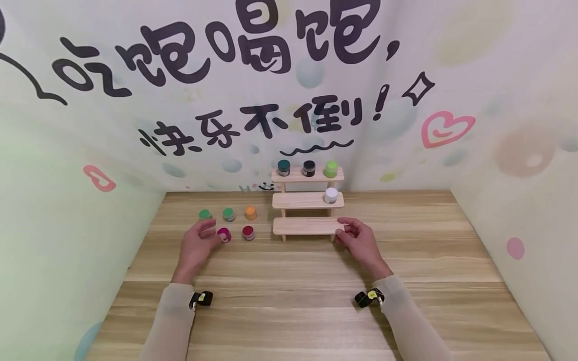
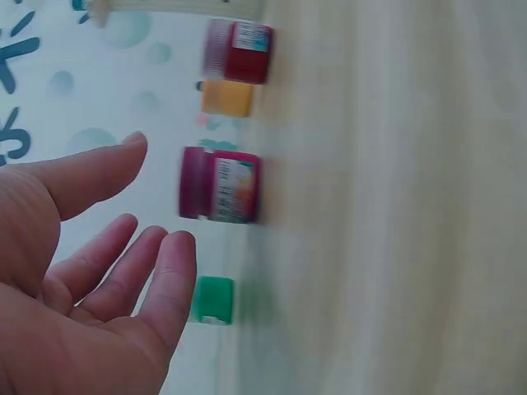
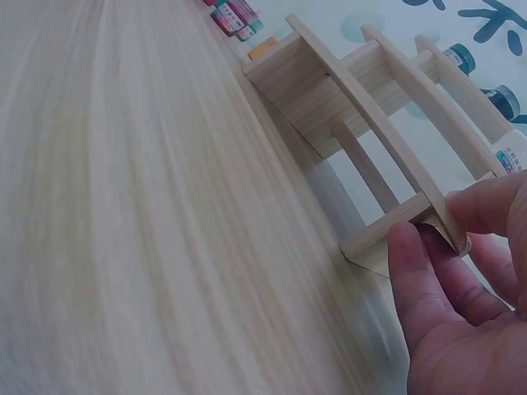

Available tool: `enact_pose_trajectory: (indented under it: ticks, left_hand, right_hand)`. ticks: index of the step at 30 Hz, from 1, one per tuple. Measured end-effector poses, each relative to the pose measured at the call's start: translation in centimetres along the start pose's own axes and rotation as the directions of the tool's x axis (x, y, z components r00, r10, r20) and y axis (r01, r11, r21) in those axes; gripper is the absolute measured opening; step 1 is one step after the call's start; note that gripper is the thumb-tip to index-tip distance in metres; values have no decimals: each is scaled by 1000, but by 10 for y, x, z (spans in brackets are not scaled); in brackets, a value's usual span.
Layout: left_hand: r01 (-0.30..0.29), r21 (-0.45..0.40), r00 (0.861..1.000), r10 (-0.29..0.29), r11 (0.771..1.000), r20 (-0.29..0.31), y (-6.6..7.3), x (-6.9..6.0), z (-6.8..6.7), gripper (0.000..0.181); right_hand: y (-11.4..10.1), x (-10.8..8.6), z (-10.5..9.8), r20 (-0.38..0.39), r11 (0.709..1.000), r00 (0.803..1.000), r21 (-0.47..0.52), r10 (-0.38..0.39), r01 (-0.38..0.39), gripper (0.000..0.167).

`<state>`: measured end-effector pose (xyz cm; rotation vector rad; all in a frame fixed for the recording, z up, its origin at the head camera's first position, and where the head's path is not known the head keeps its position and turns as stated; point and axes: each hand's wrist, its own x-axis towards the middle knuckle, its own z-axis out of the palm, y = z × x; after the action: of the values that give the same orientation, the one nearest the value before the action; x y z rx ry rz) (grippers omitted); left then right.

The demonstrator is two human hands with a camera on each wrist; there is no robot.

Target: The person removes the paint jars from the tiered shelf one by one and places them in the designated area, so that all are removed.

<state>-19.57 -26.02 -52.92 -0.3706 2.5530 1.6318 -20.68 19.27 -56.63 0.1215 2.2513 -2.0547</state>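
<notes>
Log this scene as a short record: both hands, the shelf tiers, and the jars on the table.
Left hand: open, near the magenta jar, not gripping it
Right hand: grips the right end of the bottom tier
Shelf: wooden, three tiers
Top tier, left to right: teal jar, black jar, light green jar
Middle tier: white jar, toward the right end
Table, back row, left to right: green jar, second green jar, orange jar
Table, front row: magenta jar, then dark red jar
</notes>
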Motion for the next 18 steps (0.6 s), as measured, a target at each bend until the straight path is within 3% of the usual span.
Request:
enact_pose_trajectory:
  ticks: [7, 12, 18]
  left_hand:
    - [-18, -33, 998, 17, 999, -59, 22, -6, 2, 60]
    - [-57, -96, 997, 53, 994, -51, 36, -4, 11, 58]
    - [-77, -101, 997, 73, 992, -41, 46, -2, 23, 56]
  right_hand:
    - [-2, 1, -1, 4, 1000, 1000, -1, -5, 5, 38]
    - [-1, 0, -1, 0, 1000, 1000, -2, -7, 7, 38]
    - [0, 0, -2, -1, 1000, 1000, -5, -3, 3, 37]
